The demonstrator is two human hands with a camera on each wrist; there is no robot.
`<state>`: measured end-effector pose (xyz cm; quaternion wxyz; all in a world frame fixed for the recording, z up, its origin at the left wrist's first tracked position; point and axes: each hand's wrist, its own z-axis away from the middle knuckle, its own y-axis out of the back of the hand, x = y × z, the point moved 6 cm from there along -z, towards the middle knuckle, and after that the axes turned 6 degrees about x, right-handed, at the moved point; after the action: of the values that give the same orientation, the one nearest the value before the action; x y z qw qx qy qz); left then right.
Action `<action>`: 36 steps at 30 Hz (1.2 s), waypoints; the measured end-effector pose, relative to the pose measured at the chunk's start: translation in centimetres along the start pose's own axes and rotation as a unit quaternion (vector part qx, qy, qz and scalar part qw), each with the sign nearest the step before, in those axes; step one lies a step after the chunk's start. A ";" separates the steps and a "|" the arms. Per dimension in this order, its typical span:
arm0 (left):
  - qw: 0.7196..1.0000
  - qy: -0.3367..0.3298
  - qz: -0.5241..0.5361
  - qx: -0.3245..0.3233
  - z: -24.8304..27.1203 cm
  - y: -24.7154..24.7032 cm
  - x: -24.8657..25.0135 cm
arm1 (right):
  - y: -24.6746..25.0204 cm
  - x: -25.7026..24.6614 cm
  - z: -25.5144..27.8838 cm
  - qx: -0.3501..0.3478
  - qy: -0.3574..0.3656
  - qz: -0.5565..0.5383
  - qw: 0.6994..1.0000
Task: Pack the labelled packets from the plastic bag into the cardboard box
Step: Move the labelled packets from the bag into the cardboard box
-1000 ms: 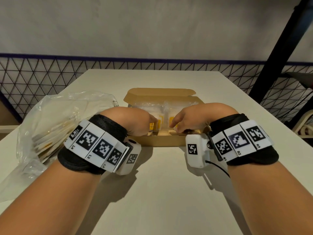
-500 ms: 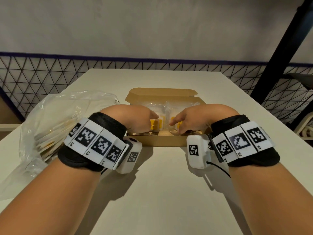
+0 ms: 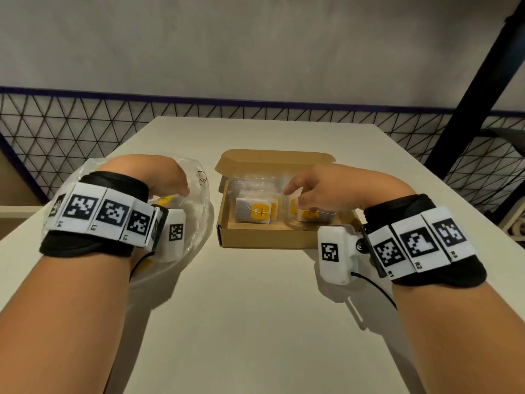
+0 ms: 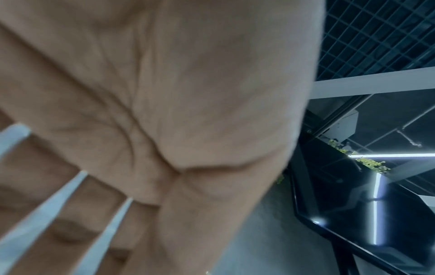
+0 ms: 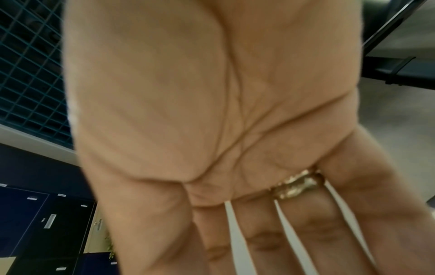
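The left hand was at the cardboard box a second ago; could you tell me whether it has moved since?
Yes. The left hand has left the cardboard box and swung leftward to the plastic bag.

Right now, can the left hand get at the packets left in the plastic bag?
Probably yes. The left hand is already over the plastic bag, open, holding nothing, with a yellow-labelled packet just below its fingers. Whether the bag's mouth faces the hand is unclear, since the wrist hides it.
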<state>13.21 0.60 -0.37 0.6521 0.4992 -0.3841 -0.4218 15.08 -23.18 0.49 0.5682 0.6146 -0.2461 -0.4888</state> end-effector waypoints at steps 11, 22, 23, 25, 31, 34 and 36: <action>0.993 0.004 -0.056 -0.103 -2.0 -3.1 -1.5 | 0.0 -0.4 -0.1 0.001 0.015 0.006 1.000; 0.995 0.028 0.003 0.094 0.7 2.0 -0.7 | 0.3 -0.5 0.0 0.019 0.020 -0.005 1.000; 0.993 0.026 0.017 0.114 1.1 2.6 -0.6 | 0.3 -0.5 0.0 0.019 0.021 -0.003 1.000; 0.990 0.017 0.044 0.136 1.6 3.2 -0.6 | 0.3 -0.6 0.0 0.020 0.024 -0.001 1.000; 0.982 -0.014 0.098 0.159 1.9 3.9 -0.7 | 0.3 -0.8 0.0 0.021 0.029 -0.007 0.999; 0.979 -0.017 0.116 0.170 2.2 4.2 -0.8 | 0.2 -0.9 0.0 0.022 0.030 -0.012 0.999; 0.977 -0.014 0.124 0.170 2.3 4.4 -0.9 | 0.2 -0.9 0.0 0.024 0.031 -0.013 0.999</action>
<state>11.55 1.30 4.31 0.5993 0.5451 -0.5186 -0.2733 14.82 -22.45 0.94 0.5539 0.6460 -0.2323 -0.4711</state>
